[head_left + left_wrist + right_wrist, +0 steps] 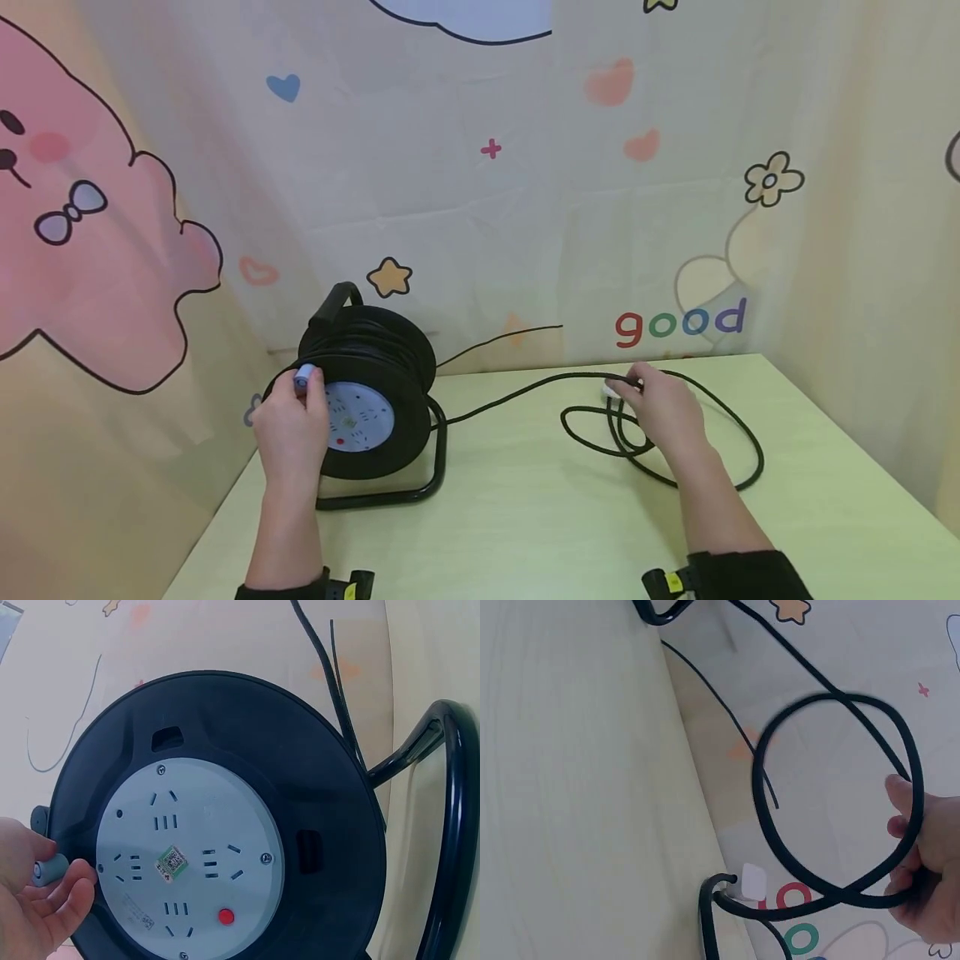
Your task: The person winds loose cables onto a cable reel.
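Head view: The cable reel [411,408] stands on the desk [525,533], on the person's left, carried by a glossy black tubular frame [441,450] with rounded corners. The flanges are round and black; between them sits the wound cable [360,342], in layered turns. A smooth, pale grey-blue socket panel [362,417], circular in outline, fills the middle of the front flange. The left hand [291,425] reaches forward to the near flange; its grip pinches the cylindrical grey-blue knob [303,377] between thumb and fingers. The right hand [666,412] extends over the right part of the desk, back of the hand upward; its grip holds the round black cable [540,383], which runs across from the reel. Loose loops of cable lie below and around this hand, and a white plug [610,390] shows beside its fingertips. Behind the desk hangs a creased fabric backdrop [450,208] printed with hearts, stars and the word "good".

Left wrist view: The socket panel carries groups of slots, screws, a square code label [172,864] and a red button [226,916]. The left hand is at the flange's edge, fingers curled beside the knob.

Right wrist view: The cable forms a smooth, near-circular loop passing through the right hand's grip, thumb against the cable. The white plug appears at the desk's edge, apart from the hand.
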A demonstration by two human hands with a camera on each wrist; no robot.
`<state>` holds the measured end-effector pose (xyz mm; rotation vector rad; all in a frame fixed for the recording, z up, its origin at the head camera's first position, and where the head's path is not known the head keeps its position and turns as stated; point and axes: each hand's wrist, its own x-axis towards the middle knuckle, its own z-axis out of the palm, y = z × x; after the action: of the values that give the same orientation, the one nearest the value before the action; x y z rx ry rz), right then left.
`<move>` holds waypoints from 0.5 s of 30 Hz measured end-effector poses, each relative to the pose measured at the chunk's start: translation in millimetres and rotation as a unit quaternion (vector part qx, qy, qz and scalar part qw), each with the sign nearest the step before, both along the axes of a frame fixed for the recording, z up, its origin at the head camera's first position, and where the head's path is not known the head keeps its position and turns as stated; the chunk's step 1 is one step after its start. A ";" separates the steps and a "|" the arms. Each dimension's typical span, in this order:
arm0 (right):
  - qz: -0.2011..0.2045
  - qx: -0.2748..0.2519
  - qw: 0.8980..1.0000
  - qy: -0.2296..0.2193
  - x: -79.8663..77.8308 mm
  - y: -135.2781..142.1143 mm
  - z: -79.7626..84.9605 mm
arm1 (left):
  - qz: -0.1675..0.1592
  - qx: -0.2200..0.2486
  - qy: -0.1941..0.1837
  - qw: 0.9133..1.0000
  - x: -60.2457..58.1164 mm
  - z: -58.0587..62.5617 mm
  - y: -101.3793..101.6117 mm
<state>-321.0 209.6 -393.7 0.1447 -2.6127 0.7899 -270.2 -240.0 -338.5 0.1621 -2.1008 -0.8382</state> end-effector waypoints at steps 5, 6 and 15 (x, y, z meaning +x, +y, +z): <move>0.024 -0.058 0.998 -0.010 -0.2 14.0 1.6 | 0.001 -0.006 -0.003 1.000 1.4 -0.1 -0.2; 0.023 -0.066 0.998 -0.013 0.0 17.3 1.6 | 0.001 -0.005 -0.003 1.000 1.4 -0.4 -0.2; 0.071 -0.114 0.990 -0.052 3.7 49.6 1.3 | 0.000 -0.004 0.002 1.000 -0.1 -1.3 -1.3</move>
<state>-317.4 259.2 -392.4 0.2312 -2.6064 1.1691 -270.3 -241.3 -339.7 0.1554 -2.0997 -0.8285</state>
